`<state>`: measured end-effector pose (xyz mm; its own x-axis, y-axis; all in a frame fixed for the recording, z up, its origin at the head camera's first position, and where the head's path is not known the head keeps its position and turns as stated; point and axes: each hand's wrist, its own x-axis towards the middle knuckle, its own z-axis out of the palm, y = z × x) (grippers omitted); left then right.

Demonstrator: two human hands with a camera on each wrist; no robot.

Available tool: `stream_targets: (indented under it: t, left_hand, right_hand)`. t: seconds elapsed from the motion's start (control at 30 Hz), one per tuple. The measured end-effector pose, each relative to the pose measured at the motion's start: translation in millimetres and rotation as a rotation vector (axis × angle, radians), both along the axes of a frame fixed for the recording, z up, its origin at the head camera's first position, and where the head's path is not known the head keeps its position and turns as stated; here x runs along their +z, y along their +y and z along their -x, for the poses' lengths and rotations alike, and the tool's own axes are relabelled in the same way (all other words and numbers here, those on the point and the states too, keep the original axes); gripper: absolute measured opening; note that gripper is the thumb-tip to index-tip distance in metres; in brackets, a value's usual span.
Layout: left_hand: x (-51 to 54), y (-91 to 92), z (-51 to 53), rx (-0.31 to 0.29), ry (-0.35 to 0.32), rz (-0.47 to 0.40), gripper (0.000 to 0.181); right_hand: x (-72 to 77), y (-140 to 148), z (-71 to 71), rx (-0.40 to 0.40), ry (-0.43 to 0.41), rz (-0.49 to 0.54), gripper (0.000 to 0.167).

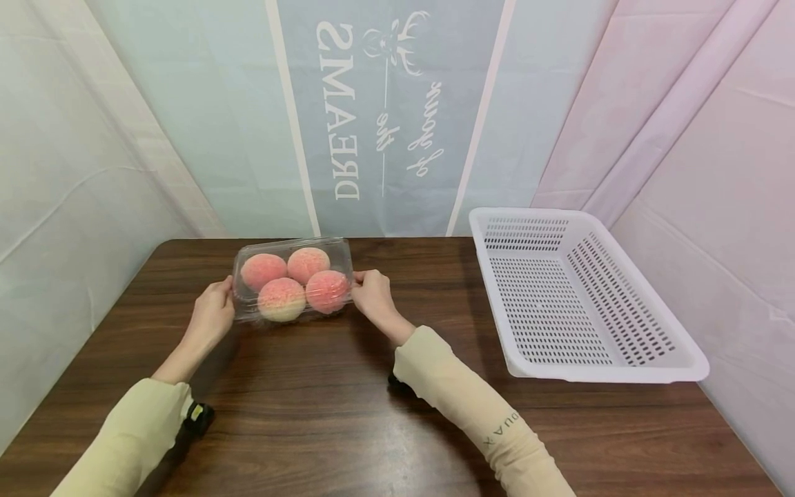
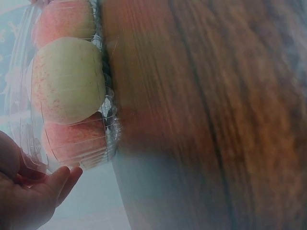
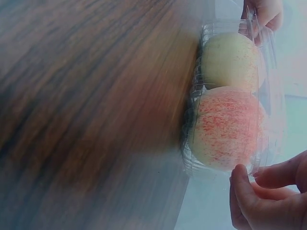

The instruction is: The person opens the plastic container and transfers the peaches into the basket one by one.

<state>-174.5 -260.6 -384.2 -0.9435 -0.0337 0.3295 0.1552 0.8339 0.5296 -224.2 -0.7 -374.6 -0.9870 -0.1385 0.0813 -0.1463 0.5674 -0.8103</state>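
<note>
Several pink and pale-yellow peaches lie inside a clear plastic clamshell box at the far left part of the table. My left hand grips the box's left end; in the left wrist view its fingers lie at the box's rim. On the opposite end, my right hand pinches the rim between thumb and fingers, as the right wrist view shows with the right fingertips. The lid looks closed over the fruit. Whether the box's base touches the table, I cannot tell.
A white perforated plastic basket stands on the right side of the brown wooden table. Behind the table hangs a pale cloth backdrop with lettering. Whitish sheets close off the sides.
</note>
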Motion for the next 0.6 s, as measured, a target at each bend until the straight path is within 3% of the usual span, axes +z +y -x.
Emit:
stream_targets:
  t: [0.6]
  left_hand:
    - [1.7,9.9,4.3,-0.027,-0.047,-0.001,0.038]
  right_hand:
    - [0.5,13.6,-1.0,0.001,-0.005,0.011,0.03]
